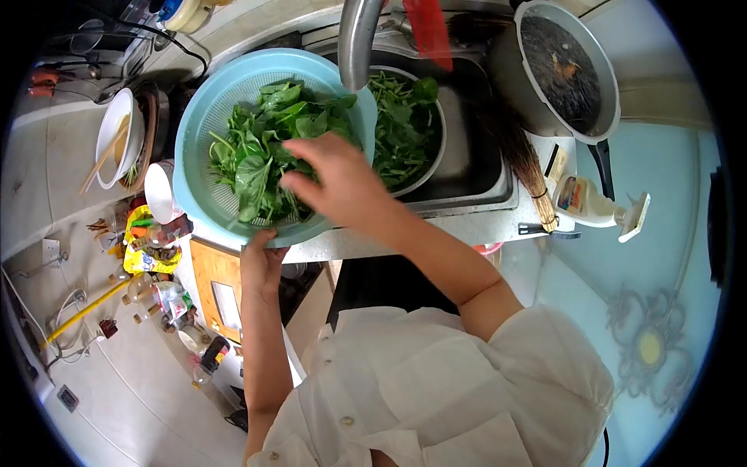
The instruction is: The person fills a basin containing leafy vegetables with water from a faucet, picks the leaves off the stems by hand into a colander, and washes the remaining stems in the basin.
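Observation:
A light blue colander (198, 167) full of leafy greens (261, 163) is at the sink's left side, overlapping a metal bowl (442, 148) of more greens in the sink. My left hand (263, 261) grips the colander's near rim from below. Over the greens, my right hand (331, 171) has its thumb and fingers apart, with nothing visible between them. Whether its fingertips touch the leaves I cannot tell. The metal faucet (356, 47) hangs over the colander's right edge.
A large pot (506, 86) of dark contents stands behind right. Near it are a straw brush (529, 167) and a spray bottle (587, 204). At left are a white bowl (136, 140) with chopsticks, a white cup (160, 191), a wooden board (210, 272) and several bottles.

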Available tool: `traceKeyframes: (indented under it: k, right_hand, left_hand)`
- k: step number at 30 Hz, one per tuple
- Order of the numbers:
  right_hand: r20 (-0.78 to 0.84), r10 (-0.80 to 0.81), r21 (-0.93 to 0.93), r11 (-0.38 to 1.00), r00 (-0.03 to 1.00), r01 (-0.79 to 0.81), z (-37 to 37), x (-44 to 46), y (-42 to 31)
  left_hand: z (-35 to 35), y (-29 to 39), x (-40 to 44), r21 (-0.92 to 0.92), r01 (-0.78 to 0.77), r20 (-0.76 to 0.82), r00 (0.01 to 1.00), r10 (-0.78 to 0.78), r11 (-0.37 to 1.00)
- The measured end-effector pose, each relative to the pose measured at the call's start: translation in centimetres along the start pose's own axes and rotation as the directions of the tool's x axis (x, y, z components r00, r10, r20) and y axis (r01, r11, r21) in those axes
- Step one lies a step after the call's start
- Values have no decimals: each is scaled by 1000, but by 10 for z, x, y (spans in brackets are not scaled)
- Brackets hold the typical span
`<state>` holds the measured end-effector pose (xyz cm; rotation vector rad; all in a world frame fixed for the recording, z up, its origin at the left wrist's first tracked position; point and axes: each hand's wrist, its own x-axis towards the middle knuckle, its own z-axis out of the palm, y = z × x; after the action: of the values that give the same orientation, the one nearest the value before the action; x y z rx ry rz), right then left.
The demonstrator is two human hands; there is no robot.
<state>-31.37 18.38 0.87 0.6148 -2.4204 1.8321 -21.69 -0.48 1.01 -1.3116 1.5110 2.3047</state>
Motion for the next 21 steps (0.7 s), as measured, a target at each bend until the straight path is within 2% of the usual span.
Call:
traceKeyframes:
  k: [1, 2, 3, 4, 5, 6, 8, 9, 11, 12, 13, 15, 16, 18, 19, 21]
  right_hand:
    - [-113, 51, 75, 996, 992, -42, -13, 0, 4]
    - [-171, 59, 52, 997, 983, -50, -25, -1, 19]
    - [-289, 19, -61, 997, 957, -38, -35, -1, 39]
    - [-341, -50, -288, 956, 939, -53, -44, -1, 69]
    - [-333, -27, -442, 888, 942, -131, -52, -2, 96]
    - [-202, 80, -643, 741, 976, -193, -57, -4, 128]
    - [-72, -2, -923, 378, 997, -66, -60, -5, 179]
    - [-69, 6, -922, 381, 998, -66, -61, -6, 197]
    - [149, 2, -975, 167, 989, 147, -66, -5, 221]
    - [234, 146, -968, 122, 961, 218, -72, -4, 220]
    - [235, 144, -968, 121, 961, 219, -78, 0, 220]
    - [162, 443, -955, 295, 882, 27, -86, 7, 216]
    - [165, 442, -955, 296, 882, 30, -91, 7, 203]
    - [12, 215, -871, 482, 976, -95, -99, -2, 174]
    - [15, 215, -871, 482, 977, -93, -98, -6, 166]
    - [-156, 290, -603, 729, 944, -324, -90, -8, 155]
  left_hand:
    - [-4, -1, 1, -1, 3, -1, 1000, -3, 1000]
    - [-8, -1, 1, 1, 17, -41, 999, -17, 1000]
    - [-10, -1, 2, 0, 30, -79, 996, -30, 1000]
    - [-13, 0, 2, -2, 32, -79, 996, -32, 999]
    - [-15, 2, 2, 2, 27, -73, 997, -26, 1000]
    - [-18, 5, 2, 9, 22, -68, 997, -21, 1000]
    - [-23, 11, 5, 11, 21, -54, 998, -21, 1000]
    - [-26, 12, 4, 15, 27, -46, 999, -26, 1000]
    - [-17, 21, -7, 40, 14, -55, 998, -12, 999]
    - [-12, 22, -11, 45, -3, -55, 998, 5, 999]
    - [-10, 22, -11, 45, -22, -54, 998, 24, 999]
    - [-18, 22, -9, 33, -26, -59, 998, 28, 999]
    - [-21, 23, -9, 46, -32, -43, 999, 34, 998]
    - [-21, 22, -11, 56, -38, -30, 999, 40, 998]
    - [-20, 23, -12, 56, -36, -23, 999, 38, 998]
    - [-16, 24, -15, 56, -36, -17, 999, 37, 998]
